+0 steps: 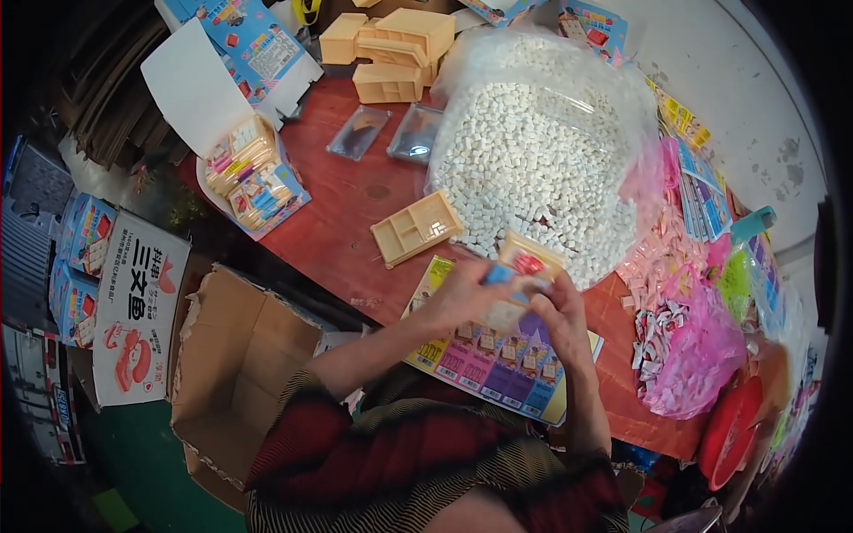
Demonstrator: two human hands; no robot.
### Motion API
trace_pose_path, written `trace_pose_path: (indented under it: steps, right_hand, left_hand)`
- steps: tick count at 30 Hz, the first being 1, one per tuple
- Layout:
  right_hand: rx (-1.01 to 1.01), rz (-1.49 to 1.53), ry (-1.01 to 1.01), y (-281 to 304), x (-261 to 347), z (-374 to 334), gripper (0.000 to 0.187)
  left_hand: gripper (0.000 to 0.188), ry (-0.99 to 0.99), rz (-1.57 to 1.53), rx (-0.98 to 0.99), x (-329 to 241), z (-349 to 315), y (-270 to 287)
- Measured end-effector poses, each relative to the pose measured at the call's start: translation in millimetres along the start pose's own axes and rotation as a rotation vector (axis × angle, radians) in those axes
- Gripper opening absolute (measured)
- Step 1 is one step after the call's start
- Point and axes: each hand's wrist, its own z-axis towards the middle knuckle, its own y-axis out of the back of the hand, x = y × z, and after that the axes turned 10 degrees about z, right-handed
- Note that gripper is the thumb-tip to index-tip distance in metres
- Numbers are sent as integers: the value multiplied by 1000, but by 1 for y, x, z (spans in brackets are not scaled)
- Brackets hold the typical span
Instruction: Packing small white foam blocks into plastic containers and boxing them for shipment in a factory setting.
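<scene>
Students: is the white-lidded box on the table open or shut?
Open. The box has its white lid raised, and packets show inside.

Left hand (459,295) and right hand (562,315) holding, seemingly, a packet (528,264), white pellets (538,147) beyond

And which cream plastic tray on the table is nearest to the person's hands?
The lone tray, just beyond the left hand; the other trays are clustered farther away.

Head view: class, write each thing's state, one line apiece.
Packet, held by left hand and right hand
Display box, lid raised, filled
Cardboard box, open
Clear bag, open, heaped with white pieces
Cream tray, face up
Back trays, piled
Printed sheet, flat, partly covered
Pink bag, crumpled
Red bowl, tilted
</scene>
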Motion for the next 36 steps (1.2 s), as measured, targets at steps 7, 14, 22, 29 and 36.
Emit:
trace_pose_path:
  steps: [7, 14, 22, 29, 36]
  right_hand:
    - [146, -1106, 615, -22, -23, 57, 24]
    - [369, -1506, 667, -65, -78, 114, 6]
    - [448, -1624, 811, -49, -81, 128, 6]
    - [462, -1790, 780, -38, -66, 120, 9]
    - [219, -1530, 857, 11, -26, 107, 8]
  left_hand:
    - [17, 71, -138, -601, 22, 0, 136]
    - [26, 174, 88, -940, 91, 1, 232]
    - [34, 182, 1231, -1256, 60, 5, 176]
    - [21, -271, 616, -1052, 22, 2, 114]
    - [16, 61, -6, -621, 2, 22, 49]
